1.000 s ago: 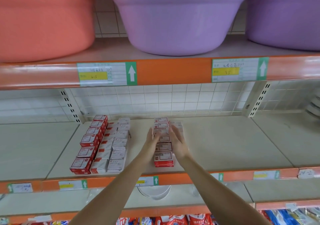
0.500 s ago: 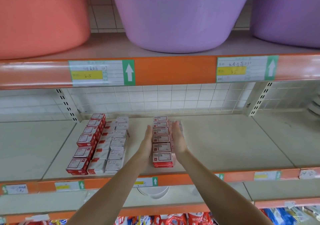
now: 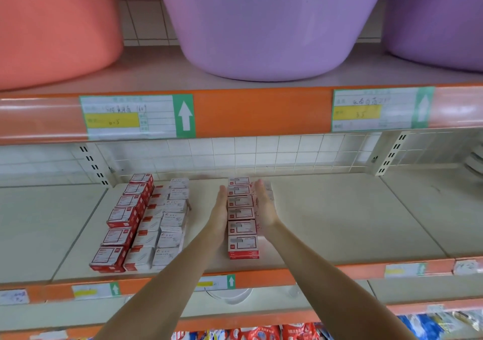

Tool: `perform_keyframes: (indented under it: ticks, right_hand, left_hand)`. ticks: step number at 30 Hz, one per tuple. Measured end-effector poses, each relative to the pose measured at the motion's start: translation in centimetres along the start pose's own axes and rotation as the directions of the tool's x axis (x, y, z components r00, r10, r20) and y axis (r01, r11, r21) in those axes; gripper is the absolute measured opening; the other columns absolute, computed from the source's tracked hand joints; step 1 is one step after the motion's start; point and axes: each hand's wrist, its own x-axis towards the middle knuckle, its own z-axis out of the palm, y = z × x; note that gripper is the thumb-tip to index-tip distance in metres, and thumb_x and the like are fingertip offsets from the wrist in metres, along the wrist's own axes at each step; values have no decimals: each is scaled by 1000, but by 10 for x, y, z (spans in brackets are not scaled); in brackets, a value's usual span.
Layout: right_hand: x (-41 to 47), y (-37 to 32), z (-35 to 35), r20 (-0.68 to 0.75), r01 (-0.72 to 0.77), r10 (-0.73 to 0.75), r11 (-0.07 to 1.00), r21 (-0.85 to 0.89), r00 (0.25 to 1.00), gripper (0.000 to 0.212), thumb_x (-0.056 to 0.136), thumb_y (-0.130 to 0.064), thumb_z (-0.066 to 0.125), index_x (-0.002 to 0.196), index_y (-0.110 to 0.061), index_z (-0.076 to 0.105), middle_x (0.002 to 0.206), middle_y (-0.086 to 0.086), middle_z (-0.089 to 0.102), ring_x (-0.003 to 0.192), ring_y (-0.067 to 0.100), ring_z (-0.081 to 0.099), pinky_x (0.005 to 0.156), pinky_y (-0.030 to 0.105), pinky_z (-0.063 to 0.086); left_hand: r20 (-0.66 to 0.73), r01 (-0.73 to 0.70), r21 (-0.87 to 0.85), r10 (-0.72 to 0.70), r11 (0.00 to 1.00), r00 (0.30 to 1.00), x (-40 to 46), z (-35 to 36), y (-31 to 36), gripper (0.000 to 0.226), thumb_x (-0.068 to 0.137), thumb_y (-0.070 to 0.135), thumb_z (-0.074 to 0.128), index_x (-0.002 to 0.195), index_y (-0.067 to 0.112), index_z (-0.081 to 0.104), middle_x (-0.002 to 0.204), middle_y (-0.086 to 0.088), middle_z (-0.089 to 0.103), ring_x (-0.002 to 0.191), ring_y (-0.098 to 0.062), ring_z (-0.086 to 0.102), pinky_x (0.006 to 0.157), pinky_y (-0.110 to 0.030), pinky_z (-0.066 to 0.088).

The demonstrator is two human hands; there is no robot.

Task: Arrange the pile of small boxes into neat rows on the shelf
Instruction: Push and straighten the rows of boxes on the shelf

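**shelfnoob:** so what was the whole setup at that point?

**me:** Biggest stuff first. On the upper shelf there was a purple basin (image 3: 269,26) dead centre, a salmon-coloured basin (image 3: 52,26) to its left and a second purple one (image 3: 439,20) off at the right edge. Under them ran the orange shelf edge (image 3: 261,112) with two price tags (image 3: 136,116) stuck on it, each with a green arrow. Then the cream shelf (image 3: 339,216) I was working on, with a tiled wall behind a wire grid at the back.

**shelfnoob:** and the boxes?

**me:** On the left were the finished rows (image 3: 141,222): one column of red boxes stacked two high, and two columns of white ones tight beside it, all running front to back. Near the middle was the red-and-white row (image 3: 241,219), six boxes deep, the front one sitting near the shelf lip. More boxes were peeking out behind my right hand, but I couldn't tell how they sat.

**shelfnoob:** hands?

**me:** Both were flat, fingers straight, nothing clenched or grabbed. My left hand (image 3: 220,210) pressed along the row's left side and my right hand (image 3: 264,206) along its right side, palms facing each other with the row sandwiched between them.
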Motion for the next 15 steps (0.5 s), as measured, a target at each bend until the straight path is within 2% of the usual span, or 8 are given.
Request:
perform_keyframes:
  ticks: [3,5,7,9,10,12,13,15]
  right_hand:
    - [-11,-20,5,33,-49,49,999,3,998,83,85,-82,35,128,-18,63,120,11,69,109,31,67,96,52,52]
    - [-16,-30,2,59,-28,29,999,-15,998,78,95,-71,23,117,-11,67,103,6,74,95,25,71,78,35,58]
    - [-10,-33,-1,45,41,-40,999,-9,998,71,102,-58,13,94,-9,65,74,-6,72,72,9,70,60,18,52]
    - [-3,-35,-2,8,66,-66,998,-17,998,63,105,-51,12,78,-15,56,57,-12,65,56,0,63,54,14,48]
    - [5,-31,-5,-10,68,-68,997,-31,998,65,103,-57,15,81,-15,61,64,-11,69,65,2,67,63,18,51]
    - [11,-29,0,3,12,-12,998,-64,1000,79,89,-79,26,117,-17,67,112,-2,72,110,17,66,100,38,49]
    - [13,-26,3,-18,-9,7,996,-90,1000,90,81,-87,28,137,-22,54,136,-1,59,130,23,52,113,47,36]
    - [25,-13,4,3,-32,33,992,-118,999,103,71,-95,29,152,-31,32,154,-7,36,144,23,32,120,52,20]
  left_hand:
    - [3,15,35,-15,999,1000,5,3,5,67,96,67,28,128,20,63,121,-8,70,111,-27,67,97,-45,50]
    - [18,28,55,-29,998,999,9,2,9,71,95,70,26,130,20,62,123,-9,69,114,-27,66,100,-46,49]
    - [21,38,73,-40,997,999,14,-2,14,77,93,72,25,131,15,62,125,-12,67,116,-29,65,101,-47,48]
    - [13,52,52,-53,997,999,21,-5,20,83,92,74,24,129,10,62,126,-16,66,116,-31,64,100,-48,47]
    - [8,54,40,-55,998,998,23,-3,23,83,93,73,24,127,10,63,125,-16,67,115,-31,65,98,-47,49]
    - [-8,53,54,-53,997,999,27,3,22,72,96,69,24,121,16,67,117,-9,72,105,-22,70,88,-38,53]
    - [-11,81,84,-80,993,997,29,4,19,64,99,64,24,116,21,68,109,-3,75,97,-15,73,80,-31,55]
    - [-73,57,126,-48,990,996,25,3,17,56,102,59,23,111,26,67,99,5,76,84,-6,73,67,-21,54]
